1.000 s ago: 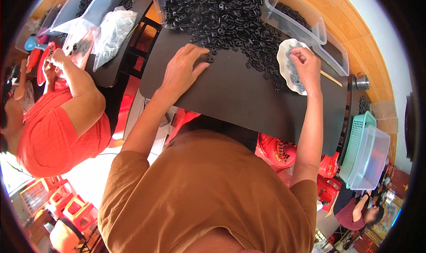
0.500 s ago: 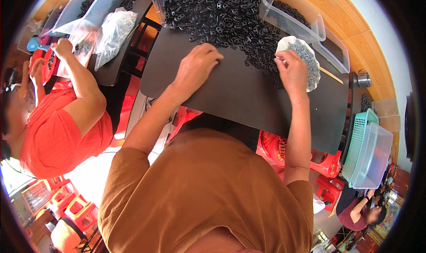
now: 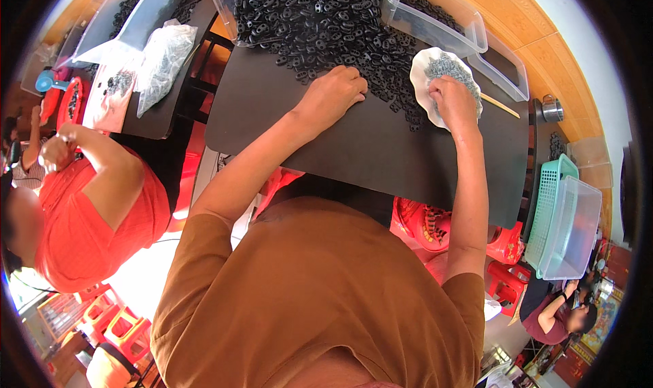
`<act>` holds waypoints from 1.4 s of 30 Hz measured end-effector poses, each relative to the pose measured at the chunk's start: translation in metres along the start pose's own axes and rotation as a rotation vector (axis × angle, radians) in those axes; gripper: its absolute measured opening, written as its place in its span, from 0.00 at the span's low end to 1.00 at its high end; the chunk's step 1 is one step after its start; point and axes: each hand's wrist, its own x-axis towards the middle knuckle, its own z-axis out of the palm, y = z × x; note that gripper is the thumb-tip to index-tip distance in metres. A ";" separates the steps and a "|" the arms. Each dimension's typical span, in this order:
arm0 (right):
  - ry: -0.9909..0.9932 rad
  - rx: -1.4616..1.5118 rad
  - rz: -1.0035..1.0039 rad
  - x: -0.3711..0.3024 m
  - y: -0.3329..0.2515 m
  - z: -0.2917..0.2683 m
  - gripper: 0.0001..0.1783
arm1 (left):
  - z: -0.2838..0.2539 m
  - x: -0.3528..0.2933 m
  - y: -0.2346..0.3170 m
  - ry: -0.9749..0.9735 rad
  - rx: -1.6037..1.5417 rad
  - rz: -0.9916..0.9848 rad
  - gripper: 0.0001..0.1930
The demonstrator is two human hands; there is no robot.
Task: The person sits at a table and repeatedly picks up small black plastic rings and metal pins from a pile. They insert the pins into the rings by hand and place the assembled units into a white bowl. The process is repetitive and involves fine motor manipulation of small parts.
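Many small black two-holed plastic cord locks (image 3: pixel 320 20) lie heaped over the far part of the dark table (image 3: pixel 367 160). My left hand (image 3: pixel 337 95) rests at the near edge of the heap, its fingers curled together; what they hold, if anything, is hidden. A pale scalloped bowl (image 3: pixel 420 82) to the right contains many tiny grey pieces (image 3: pixel 449 67), which look like small springs. My right hand (image 3: pixel 454 102) reaches over the bowl's near side, fingertips pinched down among those pieces; I cannot make out what is between them.
Clear plastic bins (image 3: pixel 442 30) flank the heap. A wooden stick (image 3: pixel 500 105) sticks out beside the bowl, and a metal cup (image 3: pixel 552 107) stands farther right. Green and clear baskets (image 3: pixel 568 231) are at the right. A person in red (image 3: pixel 102 211) sits at the left by another table.
My right hand has gone from the bowl's left rim into the grey pieces. My left hand has shifted right along the heap's edge. The view has turned slightly; the neighbour's hands have drawn nearer their body.
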 end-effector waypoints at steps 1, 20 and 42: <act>0.008 -0.003 -0.008 0.000 0.000 0.000 0.01 | 0.000 0.000 0.001 -0.002 0.017 0.001 0.05; 0.056 0.129 -0.060 0.003 0.011 -0.005 0.03 | -0.001 0.003 -0.011 -0.080 -0.983 -0.506 0.08; 0.143 1.140 0.136 -0.006 0.000 -0.002 0.05 | -0.002 0.029 0.006 -0.114 -1.286 -0.554 0.05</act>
